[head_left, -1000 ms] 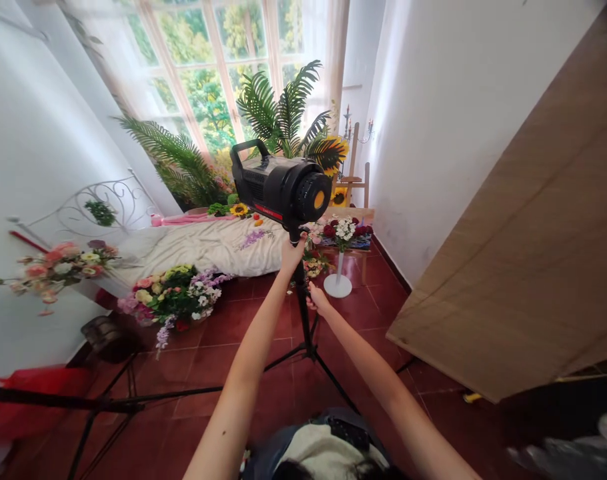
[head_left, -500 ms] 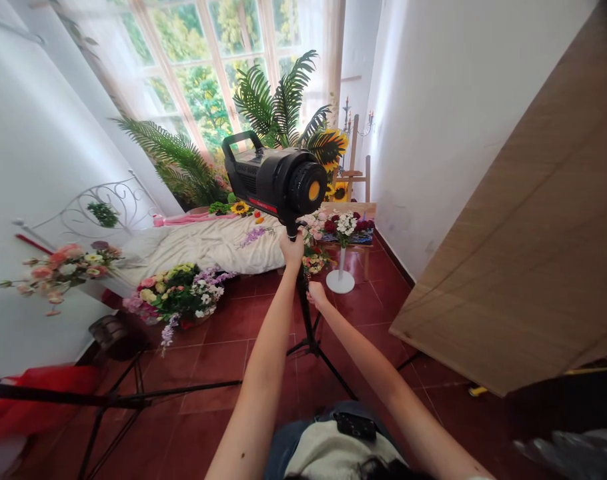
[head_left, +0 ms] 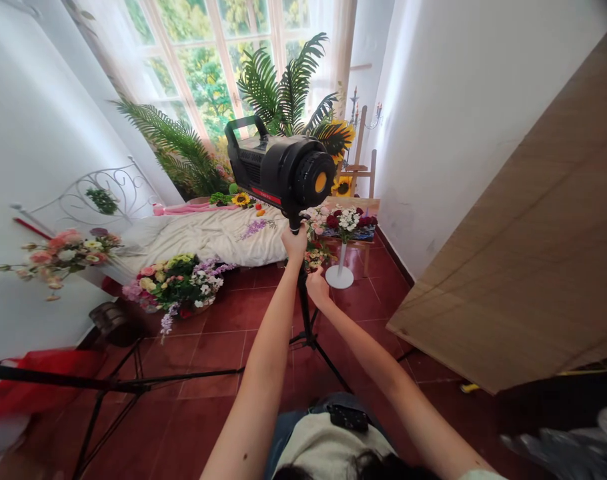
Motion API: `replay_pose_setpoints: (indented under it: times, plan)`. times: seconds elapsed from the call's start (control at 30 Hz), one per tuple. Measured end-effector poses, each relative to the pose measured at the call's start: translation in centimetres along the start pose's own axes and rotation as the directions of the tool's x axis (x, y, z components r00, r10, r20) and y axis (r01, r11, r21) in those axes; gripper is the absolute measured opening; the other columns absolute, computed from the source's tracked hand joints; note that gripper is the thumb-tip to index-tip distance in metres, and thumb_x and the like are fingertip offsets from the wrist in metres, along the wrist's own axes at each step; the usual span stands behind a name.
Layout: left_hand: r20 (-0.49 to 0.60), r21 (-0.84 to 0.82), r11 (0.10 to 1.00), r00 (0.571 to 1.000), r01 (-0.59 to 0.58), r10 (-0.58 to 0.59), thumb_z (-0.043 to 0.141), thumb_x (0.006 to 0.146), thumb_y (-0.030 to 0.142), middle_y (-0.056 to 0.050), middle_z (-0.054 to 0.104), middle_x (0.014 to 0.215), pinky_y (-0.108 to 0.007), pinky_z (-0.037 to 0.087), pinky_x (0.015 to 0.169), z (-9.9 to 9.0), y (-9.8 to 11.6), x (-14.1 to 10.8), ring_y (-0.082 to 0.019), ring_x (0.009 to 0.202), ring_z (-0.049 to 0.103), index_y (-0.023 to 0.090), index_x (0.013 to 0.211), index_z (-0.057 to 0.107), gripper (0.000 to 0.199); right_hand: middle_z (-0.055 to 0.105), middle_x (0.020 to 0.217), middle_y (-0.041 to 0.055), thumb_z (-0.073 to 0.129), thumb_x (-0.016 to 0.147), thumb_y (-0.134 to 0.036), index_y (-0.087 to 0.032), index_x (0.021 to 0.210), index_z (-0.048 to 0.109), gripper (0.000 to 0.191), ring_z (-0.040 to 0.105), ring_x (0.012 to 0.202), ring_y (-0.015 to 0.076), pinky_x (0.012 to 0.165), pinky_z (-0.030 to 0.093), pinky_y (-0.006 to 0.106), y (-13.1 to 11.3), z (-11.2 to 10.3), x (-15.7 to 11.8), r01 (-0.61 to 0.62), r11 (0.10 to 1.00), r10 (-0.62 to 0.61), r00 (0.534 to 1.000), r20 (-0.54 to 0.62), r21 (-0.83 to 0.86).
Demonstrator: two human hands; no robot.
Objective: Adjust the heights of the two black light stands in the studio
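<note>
A black studio light [head_left: 283, 167] with a top handle and an orange disc at its front sits on a black light stand [head_left: 304, 303]. My left hand [head_left: 295, 243] is wrapped around the upper pole of the stand, just beneath the light. Lower down, my right hand [head_left: 317, 287] is closed at the right side of the pole, its fingers curled. Whatever part of the stand it grips there is hidden behind the hand. The tripod legs stand spread on the red tiled floor [head_left: 218, 347].
Behind the light is a bed [head_left: 198, 237] with a cream cover. Flower bunches [head_left: 181, 287] and a white pedestal [head_left: 339, 275] stand near it. A wooden panel [head_left: 508, 233] leans at right. Another black stand [head_left: 133, 385] spreads its legs at left.
The view has tilted slightly, so the room sits higher in it. My right hand has turned a little, with its fingers pointing further up at the pole. My left hand keeps its hold.
</note>
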State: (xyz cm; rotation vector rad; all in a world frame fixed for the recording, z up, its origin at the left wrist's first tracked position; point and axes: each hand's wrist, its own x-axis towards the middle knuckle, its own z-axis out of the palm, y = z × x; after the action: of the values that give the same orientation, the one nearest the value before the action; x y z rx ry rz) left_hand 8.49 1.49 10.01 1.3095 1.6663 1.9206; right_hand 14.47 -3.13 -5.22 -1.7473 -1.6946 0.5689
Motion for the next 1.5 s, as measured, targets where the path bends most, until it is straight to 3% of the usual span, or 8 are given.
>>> replay_pose_setpoints:
  times: [0.17, 0.53, 0.83, 1.17, 1.27, 1.33, 1.4, 1.5]
  plan:
    - [0.007, -0.026, 1.0, 1.0, -0.003, 0.003, 0.059, 0.075, 0.032, 0.001, 0.051, 0.054, -0.023, 0.031, 0.054, 0.0, 0.1, -0.1, -0.01, 0.055, 0.043, 0.015, 0.058, 0.054, 0.025, 0.068, 0.067, 0.0155, 0.028, 0.094, -0.024, -0.001, 0.141, 0.028, 0.053, 0.068, 0.068, 0.0244, 0.066, 0.051, 0.033, -0.1, -0.6, -1.1, 0.186, 0.952, -0.211, 0.974, -0.081, -0.242]
    - [0.01, -0.009, 1.0, 1.0, -0.018, 0.018, 0.058, 0.074, 0.032, 0.002, 0.047, 0.051, -0.023, 0.032, 0.055, -0.4, 0.2, -0.2, -0.011, 0.055, 0.044, 0.015, 0.054, 0.052, 0.026, 0.064, 0.108, 0.0148, 0.034, 0.093, -0.035, -0.013, 0.142, 0.022, 0.055, 0.066, 0.089, 0.023, 0.078, 0.052, 0.038, 1.7, -1.8, -3.1, 0.3, 0.908, -0.332, 0.941, 0.066, 0.292]
    - [0.028, -0.034, 0.999, 0.999, 0.019, -0.019, 0.06, 0.074, 0.029, 0.001, 0.051, 0.053, -0.024, 0.034, 0.057, -1.0, 1.2, -0.6, -0.012, 0.057, 0.046, 0.015, 0.057, 0.055, 0.022, 0.066, 0.103, 0.014, 0.043, 0.092, -0.035, -0.016, 0.143, 0.021, 0.058, 0.066, 0.089, 0.0246, 0.077, 0.051, 0.035, 1.1, -3.0, -2.9, 0.289, 0.949, -0.308, 0.933, 0.185, 0.123]
    - [0.025, 0.004, 1.0, 1.0, -0.014, 0.014, 0.058, 0.076, 0.029, 0.002, 0.051, 0.054, -0.024, 0.031, 0.057, -0.8, 0.5, -0.4, -0.011, 0.055, 0.043, 0.015, 0.058, 0.055, 0.023, 0.064, 0.109, 0.0151, 0.047, 0.091, -0.03, -0.018, 0.136, 0.034, 0.049, 0.064, 0.091, 0.0227, 0.074, 0.049, 0.03, 1.0, -2.0, -4.1, 0.294, 0.949, -0.297, 0.955, 0.019, 0.111]
    - [0.024, 0.007, 1.0, 1.0, -0.012, 0.012, 0.058, 0.076, 0.028, 0.002, 0.051, 0.054, -0.024, 0.03, 0.056, -0.7, 0.3, -0.3, -0.011, 0.055, 0.043, 0.015, 0.058, 0.055, 0.023, 0.066, 0.094, 0.0094, 0.043, 0.092, -0.042, -0.018, 0.133, 0.032, 0.049, 0.065, 0.078, 0.0197, 0.065, 0.049, 0.028, 1.2, -2.1, -3.9, 0.176, 0.938, -0.2, 0.978, 0.052, 0.3]
    - [0.019, 0.015, 1.0, 1.0, -0.013, 0.013, 0.057, 0.076, 0.028, 0.002, 0.05, 0.054, -0.024, 0.03, 0.056, -0.6, 0.2, -0.2, -0.011, 0.055, 0.043, 0.015, 0.057, 0.054, 0.023, 0.063, 0.076, 0.0028, 0.037, 0.093, -0.046, -0.018, 0.128, 0.03, 0.045, 0.062, 0.061, 0.0168, 0.054, 0.048, 0.026, 1.2, -2.1, -3.7, -0.038, 0.877, -0.049, 0.985, 0.168, 0.478]
    - [0.014, 0.023, 1.0, 1.0, -0.021, 0.021, 0.058, 0.076, 0.029, 0.002, 0.05, 0.054, -0.024, 0.03, 0.056, -0.6, 0.0, -0.2, -0.011, 0.054, 0.042, 0.016, 0.057, 0.054, 0.024, 0.06, 0.068, -0.0019, 0.032, 0.094, -0.047, -0.02, 0.122, 0.03, 0.039, 0.058, 0.051, 0.0143, 0.046, 0.045, 0.023, 1.2, -2.0, -3.5, -0.285, 0.726, 0.053, 0.931, 0.362, 0.626]
    - [0.018, 0.02, 0.999, 1.0, -0.025, 0.025, 0.058, 0.076, 0.03, 0.001, 0.051, 0.055, -0.024, 0.03, 0.056, -0.6, -0.1, -0.2, -0.011, 0.055, 0.043, 0.016, 0.057, 0.054, 0.024, 0.061, 0.07, -0.0026, 0.032, 0.095, -0.044, -0.024, 0.113, 0.033, 0.027, 0.059, 0.052, 0.0119, 0.045, 0.044, 0.02, 1.0, -2.1, -3.4, -0.502, 0.448, -0.004, 0.826, 0.564, 0.739]
